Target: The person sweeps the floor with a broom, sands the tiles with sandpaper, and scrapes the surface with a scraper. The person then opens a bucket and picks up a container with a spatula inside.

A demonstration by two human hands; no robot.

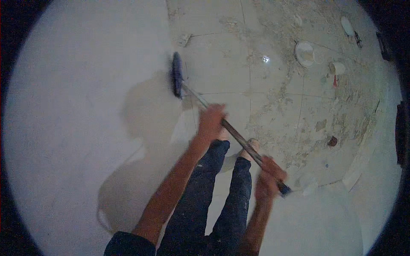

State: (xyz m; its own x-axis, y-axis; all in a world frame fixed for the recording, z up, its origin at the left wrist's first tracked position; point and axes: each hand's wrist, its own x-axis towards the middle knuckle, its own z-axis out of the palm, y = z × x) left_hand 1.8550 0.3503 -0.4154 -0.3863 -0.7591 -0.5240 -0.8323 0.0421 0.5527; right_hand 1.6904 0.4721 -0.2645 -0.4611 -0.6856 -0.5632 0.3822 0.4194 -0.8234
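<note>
A long-handled brush (pixel 239 137) slants across the middle, its narrow dark blue head (pixel 177 75) up against the pale wall (pixel 68 111) on the left. The edge of that head is blurred, so I cannot tell exactly what its face is made of. My left hand (pixel 212 120) is closed round the pole, not far below the head. Lower down and to the right, my right hand (pixel 270 176) grips the pole close to its dark end. Both hands are slightly smeared by motion.
Dirty floor tiles (pixel 273 77) carry dried smears and crumbs. At the far right lie a white bucket (pixel 305 54), a pale cup-like container (pixel 337 68) with something red beside it, and a brown lump (pixel 332 141). My feet (pixel 252 147) stand close to the wall.
</note>
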